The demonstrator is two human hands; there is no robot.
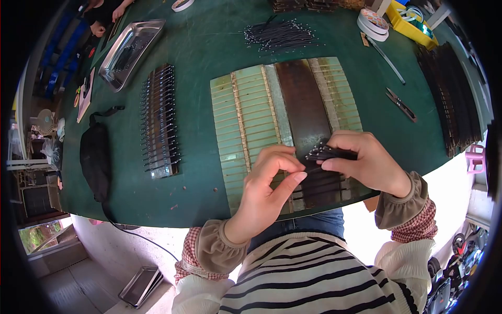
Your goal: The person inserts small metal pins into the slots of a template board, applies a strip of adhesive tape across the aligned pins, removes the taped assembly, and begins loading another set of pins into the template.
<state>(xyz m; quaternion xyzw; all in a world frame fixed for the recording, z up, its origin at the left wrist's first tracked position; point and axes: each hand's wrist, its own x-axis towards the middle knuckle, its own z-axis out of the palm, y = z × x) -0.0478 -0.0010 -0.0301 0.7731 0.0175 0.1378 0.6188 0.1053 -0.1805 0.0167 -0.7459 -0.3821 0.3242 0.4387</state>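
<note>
My right hand (368, 159) is closed around a bundle of thin black wire-like pieces (333, 153) with small shiny tips, which point left. Close beside those tips, my left hand (266, 180) pinches thumb against fingers; whatever sits in the pinch is too small to make out. Both hands are over a pale green board (251, 123) with rows of crosswise grooves. A dark brown strip (303, 94) runs lengthwise down it, and a few black pieces lie across its near end. Part of the board is hidden by my hands.
Left of the board lies a dark strip rack (160, 120) of black pieces. Behind is a loose pile (280, 35). Around are a metal tray (130, 52), black pouch (95, 159), snips (401, 104), tape rolls (373, 23) and yellow bin (413, 26). A co-worker's hand (98, 29) shows far left.
</note>
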